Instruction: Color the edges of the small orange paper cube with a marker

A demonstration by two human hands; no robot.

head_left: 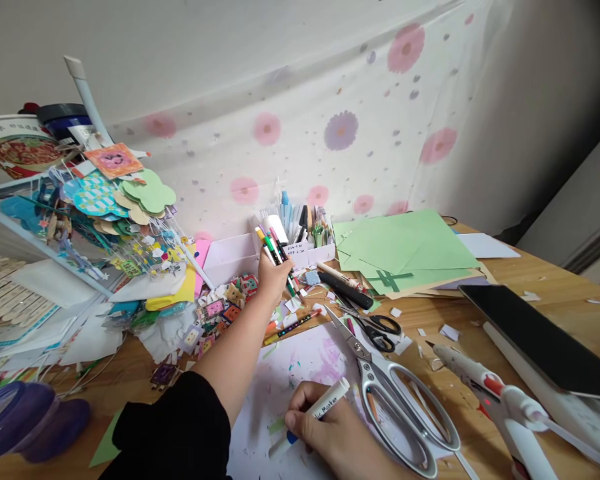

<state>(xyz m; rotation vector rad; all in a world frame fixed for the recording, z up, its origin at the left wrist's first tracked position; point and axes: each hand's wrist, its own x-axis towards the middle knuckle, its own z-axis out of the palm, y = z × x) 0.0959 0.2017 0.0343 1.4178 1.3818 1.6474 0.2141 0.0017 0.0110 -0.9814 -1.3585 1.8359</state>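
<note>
My left hand (273, 275) is reached out over the clutter near the back of the table, closed around a bunch of several markers (267, 241) with green, yellow, pink and black parts. Close to the bottom edge, my right hand (333, 430) grips a white marker (333, 398) with "Marker" lettering and a blue part by the fingers. It is held at a slant over a stained white sheet (307, 353). Whether its lower end touches the sheet, I cannot tell. Large silver scissors (380, 373) lie beside my right hand, partly on the sheet.
Behind my left hand stands a white holder (320, 253) full of pens. Green paper (400, 240), black-handled scissors (375, 327), a glue gun (480, 380) and a dark tablet-like slab (540, 340) lie rightward. Small decorated pieces (220, 308), a decorated rack (45, 247) and a purple object (30, 420) are leftward.
</note>
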